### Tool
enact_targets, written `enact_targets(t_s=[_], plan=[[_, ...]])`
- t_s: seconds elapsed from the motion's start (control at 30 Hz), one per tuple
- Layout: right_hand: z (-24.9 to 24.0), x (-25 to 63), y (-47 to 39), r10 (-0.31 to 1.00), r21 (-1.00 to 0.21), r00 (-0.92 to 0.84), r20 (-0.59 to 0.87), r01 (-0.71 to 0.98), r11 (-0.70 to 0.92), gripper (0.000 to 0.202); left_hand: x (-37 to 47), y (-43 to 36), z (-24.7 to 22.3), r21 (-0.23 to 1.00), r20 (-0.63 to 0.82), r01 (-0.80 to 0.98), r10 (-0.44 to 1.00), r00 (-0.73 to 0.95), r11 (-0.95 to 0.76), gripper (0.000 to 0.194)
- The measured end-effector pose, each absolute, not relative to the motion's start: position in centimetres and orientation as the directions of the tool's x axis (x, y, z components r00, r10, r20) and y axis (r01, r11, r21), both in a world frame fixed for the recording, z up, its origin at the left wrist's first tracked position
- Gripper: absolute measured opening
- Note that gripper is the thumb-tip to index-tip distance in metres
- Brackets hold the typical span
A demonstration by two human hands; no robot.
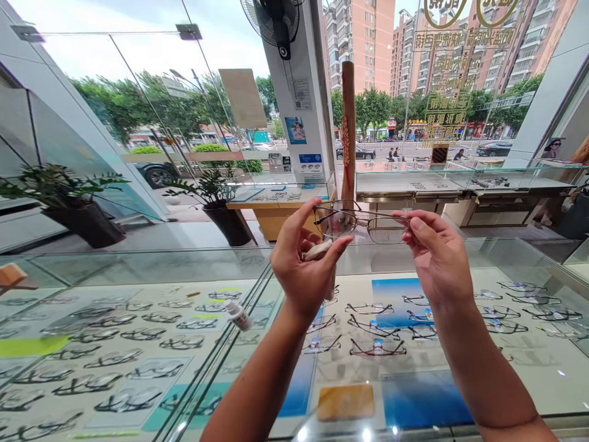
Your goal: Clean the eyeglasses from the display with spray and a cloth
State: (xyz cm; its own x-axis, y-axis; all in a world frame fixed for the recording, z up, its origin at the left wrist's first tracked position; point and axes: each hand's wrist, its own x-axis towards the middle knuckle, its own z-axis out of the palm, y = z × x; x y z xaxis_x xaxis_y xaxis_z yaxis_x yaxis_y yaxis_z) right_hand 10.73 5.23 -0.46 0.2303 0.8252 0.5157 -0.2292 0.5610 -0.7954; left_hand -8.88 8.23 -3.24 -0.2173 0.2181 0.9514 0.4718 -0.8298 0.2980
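Note:
A pair of thin-rimmed eyeglasses (362, 222) is held up above the glass counter, lenses spread left to right. My left hand (304, 261) is closed on the left rim, thumb below and forefinger above. Tucked in the same palm is a pale, crumpled piece that looks like a cloth (316, 250). My right hand (439, 252) pinches the right side of the frame, near a temple arm, between thumb and fingers. On the counter to the left stands a small white bottle (238, 315).
Below my hands runs a glass display case (221, 245) with several rows of spectacles (378, 347) inside. A tan rectangular piece (346, 402) lies near the front. Beyond are a potted plant (223, 209), a wooden post (348, 123), a wall fan (276, 24) and further display counters (409, 178).

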Motion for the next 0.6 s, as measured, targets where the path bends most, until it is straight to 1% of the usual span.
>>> enact_targets(t_s=[0.07, 0.23, 0.33, 0.5, 0.6], plan=[[-0.45, 10.73, 5.21, 0.825, -0.802, 0.237, 0.512, -0.212, 0.558, 0.016, -8.8, 8.3, -3.28, 0.315, 0.946, 0.463, 0.235, -0.223, -0.829, 0.067], [-0.5, 10.76, 5.32, 0.826, -0.79, 0.216, 0.52, -0.246, 0.562, 0.016, -8.69, 8.45, -3.4, 0.344, 0.934, 0.426, 0.26, -0.243, -0.837, 0.068], [-0.47, 10.86, 5.39, 0.831, -0.803, 0.196, 0.52, -0.22, 0.554, 0.016, -8.77, 8.48, -3.44, 0.357, 0.93, 0.395, 0.28, -0.239, -0.847, 0.069], [-0.32, 10.74, 5.41, 0.831, -0.801, 0.235, 0.504, -0.233, 0.551, 0.018, -8.92, 8.28, -3.28, 0.42, 0.904, 0.333, 0.357, -0.234, -0.844, 0.071], [-0.37, 10.66, 5.48, 0.836, -0.797, 0.242, 0.493, -0.261, 0.545, 0.016, -8.91, 8.18, -3.2, 0.431, 0.897, 0.282, 0.371, -0.241, -0.857, 0.07]])
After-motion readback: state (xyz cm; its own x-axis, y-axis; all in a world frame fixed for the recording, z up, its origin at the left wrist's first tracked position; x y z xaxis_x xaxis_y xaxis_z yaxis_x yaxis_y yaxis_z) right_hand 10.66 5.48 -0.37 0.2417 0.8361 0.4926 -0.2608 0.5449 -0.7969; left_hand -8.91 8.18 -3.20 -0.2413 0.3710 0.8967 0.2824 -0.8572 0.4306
